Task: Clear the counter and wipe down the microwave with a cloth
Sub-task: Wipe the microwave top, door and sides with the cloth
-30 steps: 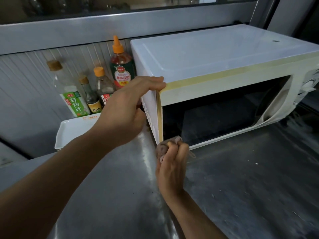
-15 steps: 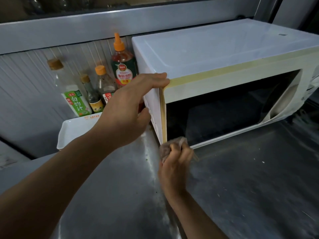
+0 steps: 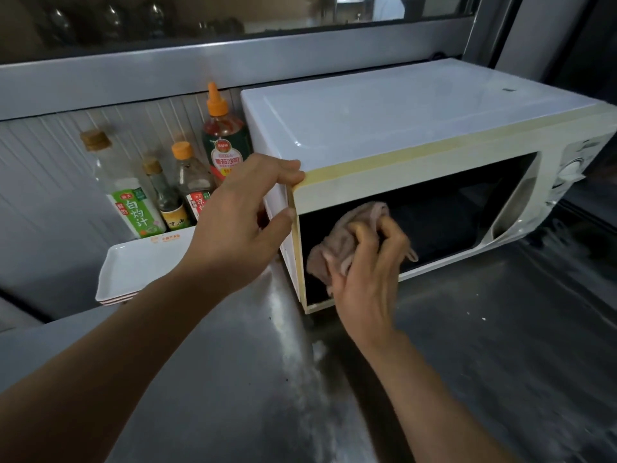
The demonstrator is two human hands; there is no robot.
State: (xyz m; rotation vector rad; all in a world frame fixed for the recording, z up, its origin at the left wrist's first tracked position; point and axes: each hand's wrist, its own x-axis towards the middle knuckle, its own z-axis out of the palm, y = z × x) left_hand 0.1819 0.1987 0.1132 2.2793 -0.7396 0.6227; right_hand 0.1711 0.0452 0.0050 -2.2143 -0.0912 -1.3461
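Cloth (image 3: 347,242) higher now, against microwave (image 3: 400,128) door, in right hand (image 3: 367,289).

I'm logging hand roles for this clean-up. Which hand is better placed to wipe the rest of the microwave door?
The right hand: it grips the cloth against the dark door of the microwave. The left hand grips the front top-left corner, probably steadying it, and holds no cloth.

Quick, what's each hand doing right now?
Left hand: grips the top front corner of the microwave.
Right hand: holds the pink cloth against its dark window.
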